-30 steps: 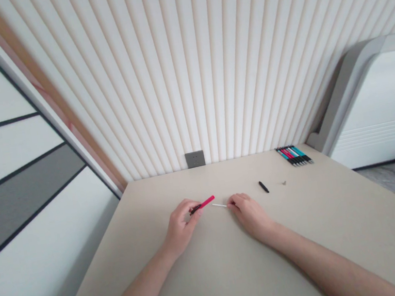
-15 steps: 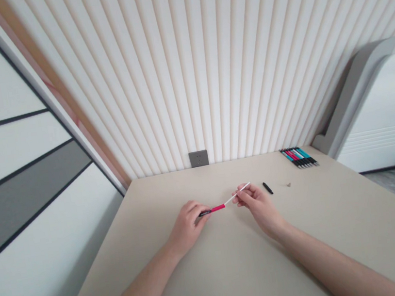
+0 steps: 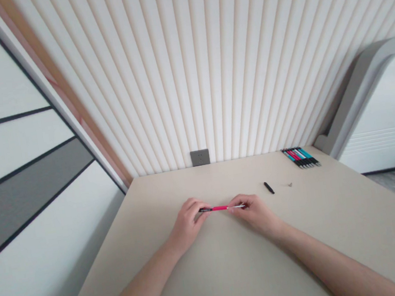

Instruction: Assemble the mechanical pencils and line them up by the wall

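Observation:
My left hand pinches the black end of a red and black pen barrel above the table. At the barrel's right end, my right hand grips a thin white refill, which lies in line with the barrel. Part of the refill is inside the barrel or behind my fingertips; I cannot tell how much. To the right of my right hand, a short black pen part lies on the table, with a tiny grey piece beyond it.
A row of several red, blue and black pens lies at the back right of the beige table. A dark socket is on the ribbed wall behind. White cabinet panels stand at the left.
My right hand has moved left and down, bringing the slanted refill level with the barrel's open end. Less of the refill shows now. My left hand has stayed nearly still.

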Tool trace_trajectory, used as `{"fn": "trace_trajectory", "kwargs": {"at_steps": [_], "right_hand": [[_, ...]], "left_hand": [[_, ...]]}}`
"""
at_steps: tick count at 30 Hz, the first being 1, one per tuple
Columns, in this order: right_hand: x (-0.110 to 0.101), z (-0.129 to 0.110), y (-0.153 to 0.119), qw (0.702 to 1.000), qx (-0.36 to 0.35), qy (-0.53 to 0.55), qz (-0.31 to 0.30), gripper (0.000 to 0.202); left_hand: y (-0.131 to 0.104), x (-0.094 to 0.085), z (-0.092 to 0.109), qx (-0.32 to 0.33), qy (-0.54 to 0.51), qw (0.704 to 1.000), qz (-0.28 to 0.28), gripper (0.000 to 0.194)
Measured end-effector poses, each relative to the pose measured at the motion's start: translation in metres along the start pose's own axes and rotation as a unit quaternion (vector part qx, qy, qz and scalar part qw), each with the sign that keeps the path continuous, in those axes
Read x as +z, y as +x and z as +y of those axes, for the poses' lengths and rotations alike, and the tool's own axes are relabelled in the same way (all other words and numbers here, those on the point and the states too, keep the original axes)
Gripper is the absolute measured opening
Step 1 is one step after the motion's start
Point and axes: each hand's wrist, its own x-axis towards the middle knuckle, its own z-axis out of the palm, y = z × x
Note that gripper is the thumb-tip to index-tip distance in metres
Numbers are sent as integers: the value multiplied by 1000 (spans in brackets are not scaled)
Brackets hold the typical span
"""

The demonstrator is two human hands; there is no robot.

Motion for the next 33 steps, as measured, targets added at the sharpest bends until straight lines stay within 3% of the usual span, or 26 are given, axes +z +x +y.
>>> {"fn": "trace_trajectory", "kwargs": {"at_steps": [4,10,13,19,24,33], "right_hand": [[0,3,0,992,-49,-109,39,19],[-2,5,0,987,-73,-131,50,27],[-4,3,1,985,-82,-142,54,21],[-2,-1,-2,972,-155,-177,-12,21],[-2,0,-3,970,-133,-203,22,28],[-5,3,-1,964,-152,-211,51,19]], "left_hand": [[0,0,-1,8,-9,1000,-11,11],[1,0,-4,-11,-3,1000,19,9],[1,-1,-4,-26,0,999,30,9],[1,3,-3,-9,-1,1000,-5,9],[2,1,-5,-18,5,1000,11,8],[2,-1,-10,-18,-1,1000,12,8]]}}
